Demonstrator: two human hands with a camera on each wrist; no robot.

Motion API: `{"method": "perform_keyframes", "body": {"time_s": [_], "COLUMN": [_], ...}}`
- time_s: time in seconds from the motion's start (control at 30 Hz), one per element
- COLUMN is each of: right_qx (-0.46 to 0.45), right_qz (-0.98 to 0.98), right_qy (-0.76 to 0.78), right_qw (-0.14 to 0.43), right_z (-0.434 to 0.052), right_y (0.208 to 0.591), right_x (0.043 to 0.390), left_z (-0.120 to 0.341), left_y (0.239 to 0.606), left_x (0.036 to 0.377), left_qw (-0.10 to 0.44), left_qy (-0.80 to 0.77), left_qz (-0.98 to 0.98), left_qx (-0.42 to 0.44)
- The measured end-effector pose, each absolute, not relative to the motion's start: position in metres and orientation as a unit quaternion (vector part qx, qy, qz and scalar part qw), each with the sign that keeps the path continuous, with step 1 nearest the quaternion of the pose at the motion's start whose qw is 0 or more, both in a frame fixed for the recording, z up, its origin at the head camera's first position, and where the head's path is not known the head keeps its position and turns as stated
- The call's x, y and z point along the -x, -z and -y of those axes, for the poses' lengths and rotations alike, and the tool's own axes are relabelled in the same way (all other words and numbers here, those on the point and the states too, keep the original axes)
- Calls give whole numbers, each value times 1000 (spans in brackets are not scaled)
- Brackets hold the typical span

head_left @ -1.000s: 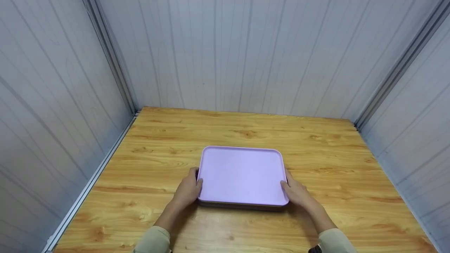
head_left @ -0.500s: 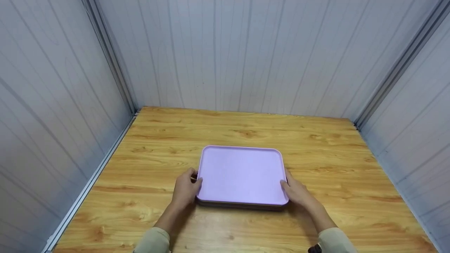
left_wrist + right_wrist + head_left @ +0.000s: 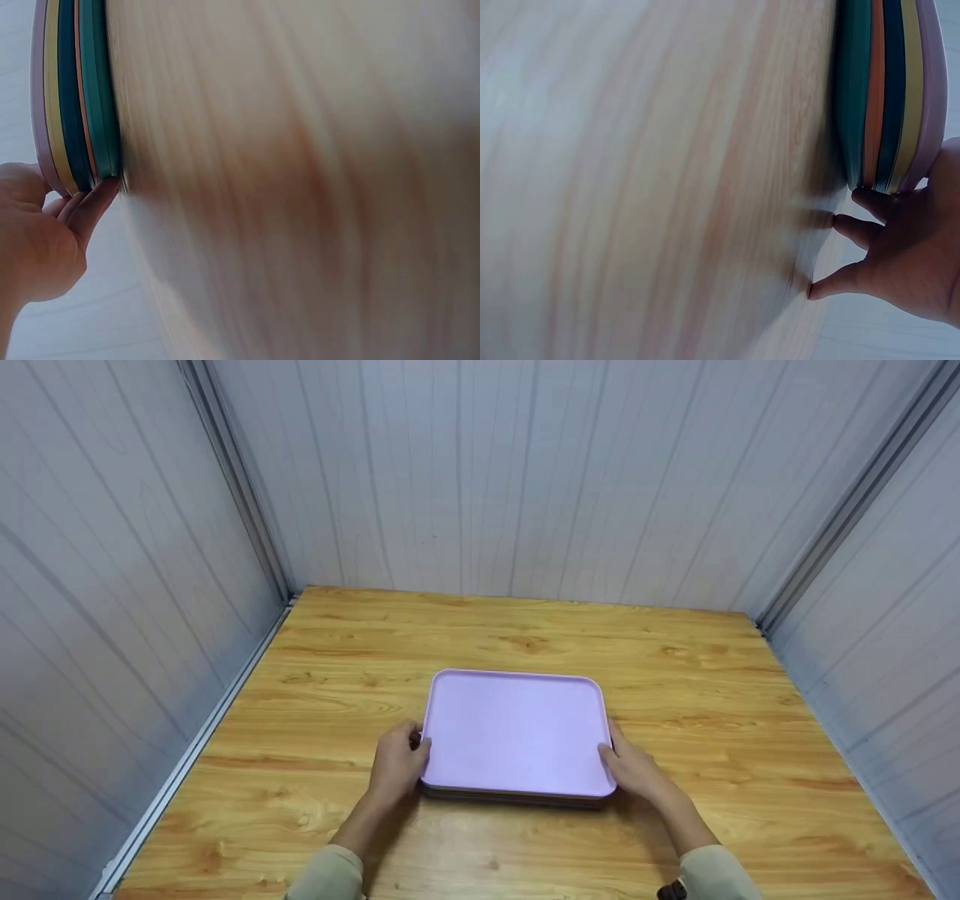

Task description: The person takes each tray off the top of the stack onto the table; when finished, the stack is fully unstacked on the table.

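A stack of trays sits on the wooden table [image 3: 525, 637], with a lilac tray [image 3: 516, 731] on top. The left wrist view shows the stack's edge [image 3: 79, 90] in lilac, yellow, blue, orange and teal layers. My left hand [image 3: 397, 765] grips the stack's left side near the front corner, thumb on the lilac rim and fingers [image 3: 94, 206] at the bottom edge. My right hand [image 3: 634, 769] holds the right side the same way. In the right wrist view one finger [image 3: 870, 201] reaches under the stack [image 3: 885, 90] while the others spread on the table.
Grey panelled walls [image 3: 525, 472] close the table in at the back, left and right, with metal rails [image 3: 225, 487] in the corners. Bare wood lies all round the stack.
My left hand has shifted slightly on the stack's left edge. The stack and my right hand have hardly moved.
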State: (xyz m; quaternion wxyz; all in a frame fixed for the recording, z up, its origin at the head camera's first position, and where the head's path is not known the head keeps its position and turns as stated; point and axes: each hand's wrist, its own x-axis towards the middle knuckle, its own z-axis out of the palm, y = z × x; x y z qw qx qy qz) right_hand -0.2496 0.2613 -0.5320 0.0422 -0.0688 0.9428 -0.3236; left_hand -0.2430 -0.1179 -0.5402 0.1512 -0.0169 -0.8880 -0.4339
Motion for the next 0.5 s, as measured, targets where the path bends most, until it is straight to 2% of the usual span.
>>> {"method": "perform_keyframes", "body": {"time_s": [0.5], "right_qx": [73], "right_qz": [-945], "right_qy": [314], "right_qw": [50], "right_z": [-263], "right_y": [533], "right_x": [250], "left_z": [123], "left_y": [535], "left_x": [244], "left_qw": [114], "left_qy": [471], "left_qz": [875], "left_qx": [-17]}}
